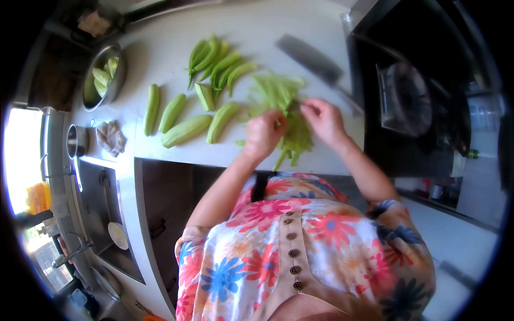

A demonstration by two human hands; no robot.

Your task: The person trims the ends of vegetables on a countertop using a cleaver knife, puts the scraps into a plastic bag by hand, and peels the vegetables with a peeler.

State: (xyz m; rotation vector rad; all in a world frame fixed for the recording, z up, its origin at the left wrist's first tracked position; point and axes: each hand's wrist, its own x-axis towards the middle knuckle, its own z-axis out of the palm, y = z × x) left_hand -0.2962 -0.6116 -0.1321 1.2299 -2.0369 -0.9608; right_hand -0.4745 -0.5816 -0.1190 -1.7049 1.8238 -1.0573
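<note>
My left hand (262, 135) is closed, its fingers curled at the left side of a loose heap of green peelings (276, 88). My right hand (324, 122) pinches at the heap's right side, close to a small dark object (293, 105) that is too blurred to name. What either hand holds is hidden or unclear. Left of the hands lie several pale green peeled gourds, among them a thick one (187, 131) and a slimmer one (222, 122). Behind them sits a bunch of long green peppers (214, 59), with a short cut piece (204, 97) in front.
A cleaver (310, 56) lies at the back right, its handle toward the stove (404, 99). At the far left stands a metal bowl (122, 72) with pale green pieces. A crumpled plastic bag (110, 137) and a small pot (77, 140) lie near the sink (99, 200).
</note>
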